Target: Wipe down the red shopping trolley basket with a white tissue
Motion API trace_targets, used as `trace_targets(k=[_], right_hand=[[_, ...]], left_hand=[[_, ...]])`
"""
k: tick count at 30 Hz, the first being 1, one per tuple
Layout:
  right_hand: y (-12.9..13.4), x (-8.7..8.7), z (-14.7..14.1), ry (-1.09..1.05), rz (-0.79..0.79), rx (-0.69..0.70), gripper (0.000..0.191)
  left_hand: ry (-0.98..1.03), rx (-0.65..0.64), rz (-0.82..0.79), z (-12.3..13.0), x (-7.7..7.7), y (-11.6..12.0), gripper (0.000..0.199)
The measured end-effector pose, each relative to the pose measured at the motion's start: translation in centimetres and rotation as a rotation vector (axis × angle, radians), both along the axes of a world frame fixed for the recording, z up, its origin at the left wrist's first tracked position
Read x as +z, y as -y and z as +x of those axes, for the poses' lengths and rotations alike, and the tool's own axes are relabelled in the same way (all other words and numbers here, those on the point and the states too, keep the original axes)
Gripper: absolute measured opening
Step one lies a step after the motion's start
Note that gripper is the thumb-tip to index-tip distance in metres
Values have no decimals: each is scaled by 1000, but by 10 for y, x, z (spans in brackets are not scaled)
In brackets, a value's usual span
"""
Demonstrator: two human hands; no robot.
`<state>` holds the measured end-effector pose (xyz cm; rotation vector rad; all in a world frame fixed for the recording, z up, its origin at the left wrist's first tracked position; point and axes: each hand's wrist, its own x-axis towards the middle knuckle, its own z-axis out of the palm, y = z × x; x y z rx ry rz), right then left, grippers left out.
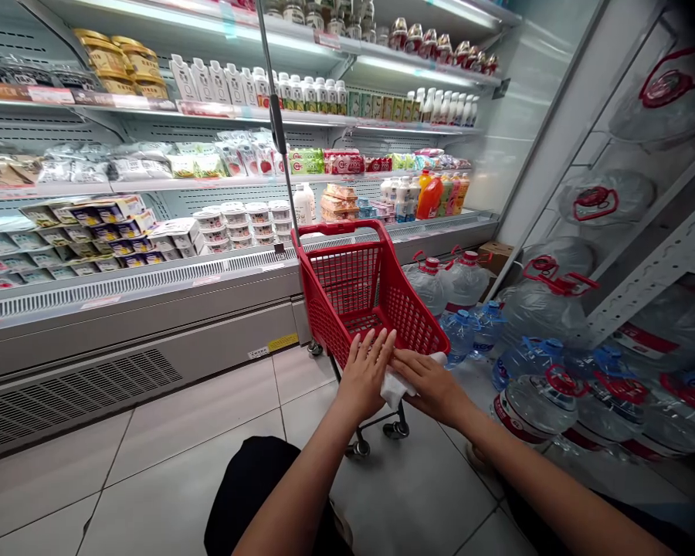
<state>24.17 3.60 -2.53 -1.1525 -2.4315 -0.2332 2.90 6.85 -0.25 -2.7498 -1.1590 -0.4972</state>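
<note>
A red plastic shopping cart [417, 315] with a perforated basket stands in front of me, on dark legs with small wheels. My left hand [369, 372] lies on the near rim of the basket, fingers stretched out and pointing away from me. Beside it, my right hand [432, 378] rests over a white cloth or tissue [394, 388] at the same rim, its fingers reaching left to the left hand's fingertips. The cloth hangs down between the hands, partly hidden under the right one. The basket's inside shows no goods.
A refrigerated display [232, 270] with dairy goods and drinks runs behind the cart. Large water bottles [536, 405] stand on the right beside a white metal rack [649, 255]. A thin dark pole [276, 123] rises at the cart's left. Pale floor tiles [167, 463] lie below.
</note>
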Motion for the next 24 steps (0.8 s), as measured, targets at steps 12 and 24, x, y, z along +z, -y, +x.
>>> trace_targets(k=[12,24], right_hand=[[10,-18,63,145,42,-56,79],[-7,-41,81,-157,-68,-452,61]], left_hand=[[39,-21,27,-1,-3,-3,99],[43,8,-31,10,1,3,106]])
